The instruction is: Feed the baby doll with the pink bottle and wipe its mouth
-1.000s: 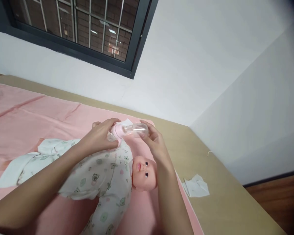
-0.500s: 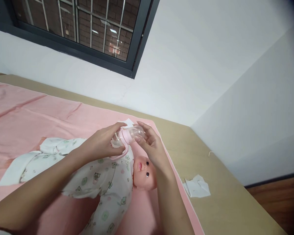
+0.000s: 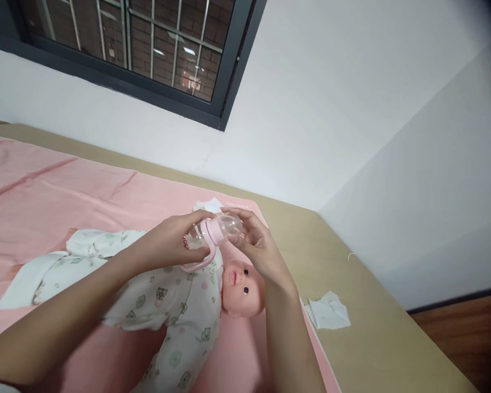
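Baby bottle (image 3: 216, 232) sits right between the hands, near the doll (image 3: 239, 289) — left hand (image 3: 175, 240) reaching from near left, wrapped round its body. Right hand (image 3: 259, 240) comes from near right, fingers curled, pinching the clear cap (image 3: 229, 224).

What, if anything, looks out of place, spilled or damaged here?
A crumpled white tissue lies on the table by the edge of the pink cloth, as if left there. The pink cloth is also creased at left. I see no spill or damage, though the left hand hides part of the bottle.
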{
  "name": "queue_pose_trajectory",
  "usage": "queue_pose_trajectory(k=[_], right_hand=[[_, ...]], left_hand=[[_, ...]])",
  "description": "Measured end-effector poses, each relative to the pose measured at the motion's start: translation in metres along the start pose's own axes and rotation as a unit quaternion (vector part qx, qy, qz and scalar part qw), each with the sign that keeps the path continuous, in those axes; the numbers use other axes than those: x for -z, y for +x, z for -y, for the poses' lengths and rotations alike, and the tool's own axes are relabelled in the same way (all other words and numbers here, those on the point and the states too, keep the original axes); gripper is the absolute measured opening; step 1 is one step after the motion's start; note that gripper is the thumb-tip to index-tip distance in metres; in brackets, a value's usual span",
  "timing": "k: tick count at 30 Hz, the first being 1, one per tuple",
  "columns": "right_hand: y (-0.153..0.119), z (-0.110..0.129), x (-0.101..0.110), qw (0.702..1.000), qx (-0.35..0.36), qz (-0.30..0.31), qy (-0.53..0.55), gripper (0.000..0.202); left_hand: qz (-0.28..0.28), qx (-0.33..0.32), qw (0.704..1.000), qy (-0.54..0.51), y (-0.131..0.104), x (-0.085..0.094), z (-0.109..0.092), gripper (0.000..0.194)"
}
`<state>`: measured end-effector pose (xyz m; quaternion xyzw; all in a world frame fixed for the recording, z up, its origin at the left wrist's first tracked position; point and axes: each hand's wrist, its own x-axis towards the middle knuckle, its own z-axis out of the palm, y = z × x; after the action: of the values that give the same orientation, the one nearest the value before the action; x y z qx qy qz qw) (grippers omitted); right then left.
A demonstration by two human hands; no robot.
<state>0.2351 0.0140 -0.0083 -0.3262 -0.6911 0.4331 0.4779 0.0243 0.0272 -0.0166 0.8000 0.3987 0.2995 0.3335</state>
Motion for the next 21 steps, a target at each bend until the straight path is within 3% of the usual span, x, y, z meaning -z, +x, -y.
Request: queue_pose_trajectory(k=[8,21], right_hand=[[-0.0027,-0.0008,0.0073,0.999,0.005,0.032,0.017,0.036],[-0.0082,0.0035,0.0062,1.000,0.004,-0.003,-0.005,0.039]], left_hand=[[0.054,0.012,0.994,-0.098,-0.0003,0.0029,0.0025,0.056],[0.034,-0.006,0.993,-0.113,-0.0012,0.0027,-0.0003,0.057]])
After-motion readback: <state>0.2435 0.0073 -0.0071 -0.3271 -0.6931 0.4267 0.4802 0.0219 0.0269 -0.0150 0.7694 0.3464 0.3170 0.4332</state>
